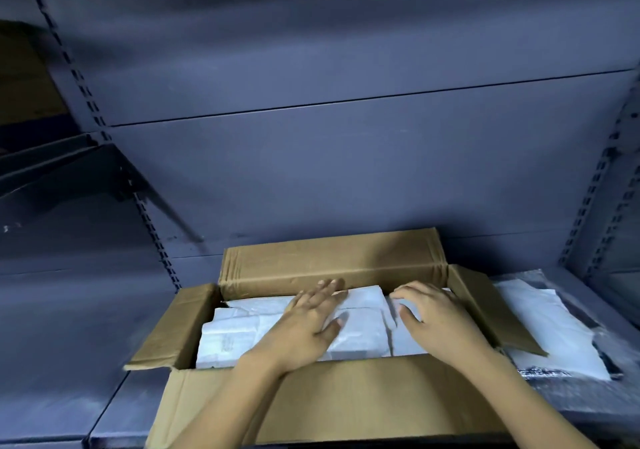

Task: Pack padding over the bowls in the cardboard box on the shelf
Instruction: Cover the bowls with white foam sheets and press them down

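The open cardboard box (311, 396) is filled to the top with white padding (242, 331); no bowls are seen. It is placed on a dark grey shelf (69, 362), with more white sheets (540, 324) laid just beside it. The left hand (308, 324) is pressed flat, fingers (329, 287) spread, on the padding; the right hand (436, 317) is curved over it, nothing gripped

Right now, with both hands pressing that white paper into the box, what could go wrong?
Pressing hard is one risk: the left hand and right hand lie flat on the white padding, and whatever sits underneath is hidden, so fragile items could crack. Also, the cardboard box seems to overhang the shelf's front edge, so leaning on it might tip it forward.
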{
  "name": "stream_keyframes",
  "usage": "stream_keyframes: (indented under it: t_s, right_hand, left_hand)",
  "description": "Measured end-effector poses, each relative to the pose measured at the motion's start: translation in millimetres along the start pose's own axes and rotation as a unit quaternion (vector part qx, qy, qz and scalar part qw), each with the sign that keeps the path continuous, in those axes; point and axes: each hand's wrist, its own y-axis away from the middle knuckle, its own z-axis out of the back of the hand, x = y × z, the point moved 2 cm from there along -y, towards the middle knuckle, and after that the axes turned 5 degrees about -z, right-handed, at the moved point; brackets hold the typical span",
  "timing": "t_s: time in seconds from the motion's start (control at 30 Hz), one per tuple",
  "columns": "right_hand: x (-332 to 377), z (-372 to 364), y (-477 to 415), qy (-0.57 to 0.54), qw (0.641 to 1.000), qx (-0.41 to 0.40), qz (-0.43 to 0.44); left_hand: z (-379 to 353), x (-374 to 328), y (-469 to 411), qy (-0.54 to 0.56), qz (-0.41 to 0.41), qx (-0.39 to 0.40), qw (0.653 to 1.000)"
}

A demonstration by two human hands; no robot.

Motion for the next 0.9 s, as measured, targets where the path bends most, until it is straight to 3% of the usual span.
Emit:
stream_keyframes:
  t_s: [0.07,0.23,0.33,0.53,0.63,0.7,0.73,0.8,0.87,0.9]
  right_hand:
    - [-7,2,5,0.018,1.0,-0.011,-0.018]
    - [-41,22,20,0.001,0.978,-0.144,-0.151]
    - [-58,23,32,-0.118,0.958,-0.053,-0.255]
    - [-81,20,47,-0.244,0.922,0.008,-0.301]
    - [-103,25,56,-0.286,0.906,-0.088,-0.3]
    - [-121,29,59,-0.209,0.908,-0.184,-0.311]
    - [-130,31,58,-0.146,0.918,-0.187,-0.319]
    - [-149,26,56,-0.021,0.951,-0.059,-0.303]
    - [-159,17,57,0.056,0.952,0.101,-0.282]
    - [-161,14,59,0.072,0.948,0.135,-0.278]
  left_hand:
    - [-9,-29,-18,-0.009,-0.047,0.002,0.999]
    - [-35,-102,-61,-0.025,-0.161,0.0,0.987]
    - [-46,-136,-84,-0.012,-0.186,-0.018,0.982]
    - [-65,-170,-112,-0.024,-0.143,0.036,0.989]
    - [-69,-169,-111,-0.069,-0.133,0.033,0.988]
    - [-70,-171,-111,-0.109,-0.137,0.038,0.984]
    - [-71,-172,-112,-0.124,-0.139,0.04,0.982]
    - [-73,-172,-115,-0.137,-0.142,0.042,0.98]
    - [-76,-171,-116,-0.138,-0.143,0.035,0.979]
    - [-77,-171,-117,-0.138,-0.146,0.03,0.979]
